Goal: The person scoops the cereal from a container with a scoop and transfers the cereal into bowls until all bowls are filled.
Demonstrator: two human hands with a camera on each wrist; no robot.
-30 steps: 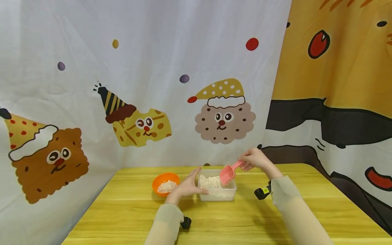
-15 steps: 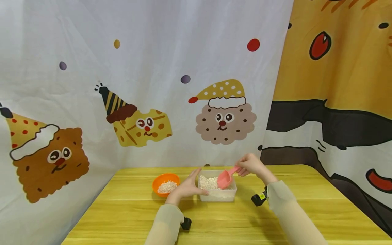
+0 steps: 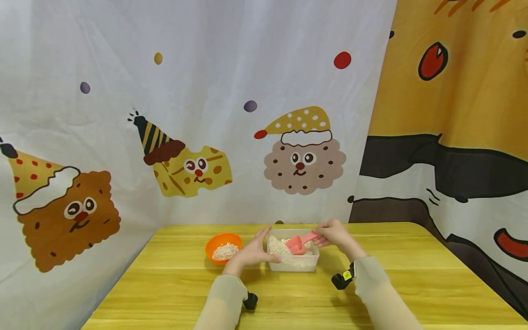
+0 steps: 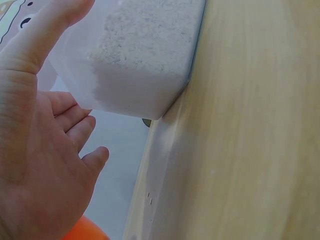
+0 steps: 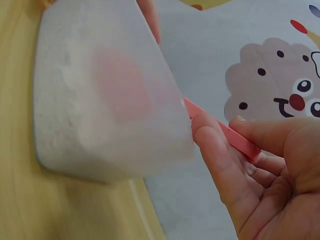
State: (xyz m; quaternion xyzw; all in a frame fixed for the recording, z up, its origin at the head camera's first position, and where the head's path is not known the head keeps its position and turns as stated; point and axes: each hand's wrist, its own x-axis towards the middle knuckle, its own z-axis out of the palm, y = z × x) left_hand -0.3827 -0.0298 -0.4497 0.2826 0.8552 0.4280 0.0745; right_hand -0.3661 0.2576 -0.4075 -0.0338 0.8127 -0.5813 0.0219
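A pink scoop (image 3: 295, 246) has its bowl down among pale flakes (image 3: 278, 245) in a translucent rectangular container (image 3: 293, 264). My right hand (image 3: 335, 234) pinches the scoop's handle (image 5: 240, 142) between thumb and fingers at the container's right side. In the right wrist view the scoop shows blurred through the wall. My left hand (image 3: 252, 251) rests at the container's left side, thumb along the front wall and fingers stretched toward the back. Left of that hand stands an orange bowl (image 3: 232, 237) holding more pale flakes.
The wooden table (image 3: 173, 284) carries both vessels near its back edge. Behind it hangs a printed curtain (image 3: 243, 192) with cartoon food figures. A black wrist camera (image 3: 340, 280) sits beside the right sleeve, another (image 3: 250, 301) beside the left.
My right hand has moved down and left, lowering the scoop from above the container's right part into the flakes. The left hand, container and bowl stay put.
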